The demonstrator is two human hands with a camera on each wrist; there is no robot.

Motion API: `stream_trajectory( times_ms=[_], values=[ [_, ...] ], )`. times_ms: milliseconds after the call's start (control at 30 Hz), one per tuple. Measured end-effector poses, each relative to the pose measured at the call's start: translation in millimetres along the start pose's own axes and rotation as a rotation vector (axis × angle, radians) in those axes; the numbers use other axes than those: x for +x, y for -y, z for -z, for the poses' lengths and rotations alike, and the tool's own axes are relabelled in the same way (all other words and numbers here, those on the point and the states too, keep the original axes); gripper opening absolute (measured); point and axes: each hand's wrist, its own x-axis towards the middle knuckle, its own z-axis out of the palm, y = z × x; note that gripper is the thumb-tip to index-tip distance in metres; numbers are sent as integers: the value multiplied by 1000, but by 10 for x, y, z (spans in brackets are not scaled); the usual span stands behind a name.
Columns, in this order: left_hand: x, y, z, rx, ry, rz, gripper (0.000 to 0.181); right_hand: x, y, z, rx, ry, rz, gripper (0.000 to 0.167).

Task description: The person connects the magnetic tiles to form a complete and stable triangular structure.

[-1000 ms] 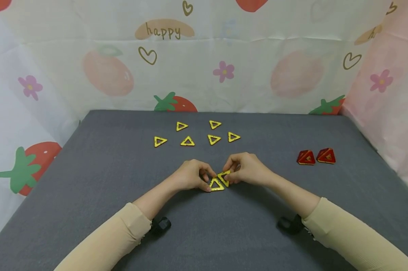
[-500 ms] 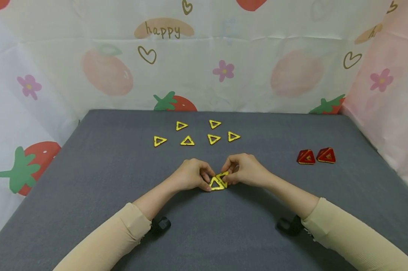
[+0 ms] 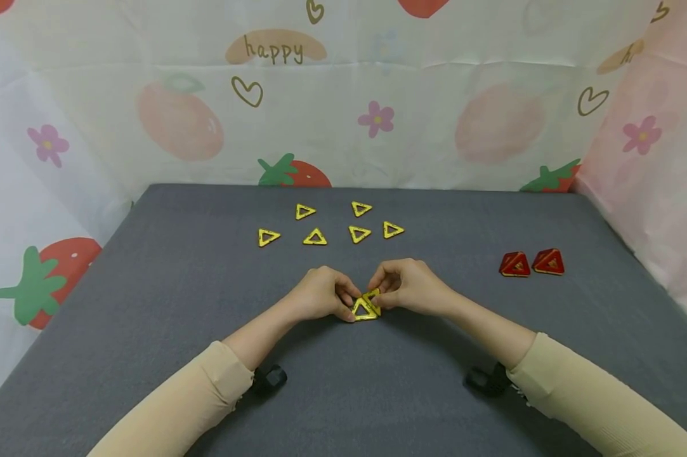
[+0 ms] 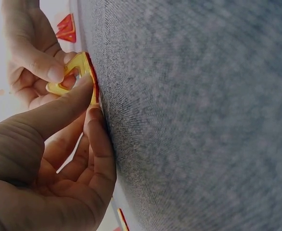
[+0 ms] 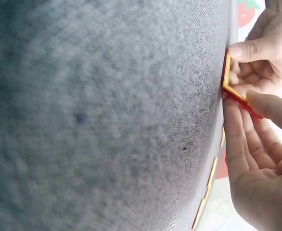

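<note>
Carefully — your left hand (image 3: 324, 295) pinches the flat yellow triangular frame (image 3: 366, 317), your right hand (image 3: 412, 287) the tilted triangular frame (image 3: 378, 310) — an uneven push could slide their edges apart.

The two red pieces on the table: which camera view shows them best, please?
The head view, because both red pieces appear whole there, side by side on the table. The left wrist view shows a small red shape beyond the right hand; I cannot tell whether it is both. The right wrist view shows neither.
</note>
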Motion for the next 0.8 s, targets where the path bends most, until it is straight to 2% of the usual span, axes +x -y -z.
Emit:
stream_trajectory(
  times_ms=[267,567,800],
  values=[
    [-17,-9,8,-11,0,0,34,-13,-1,-5,26,17,22,17],
    [-25,-24,8,-9,-3,-2,35,-10,-28,-4,111,107,43,27],
    [-23,-25,18,-3,4,0,36,2,-64,-6,132,122,32,31]
  ],
)
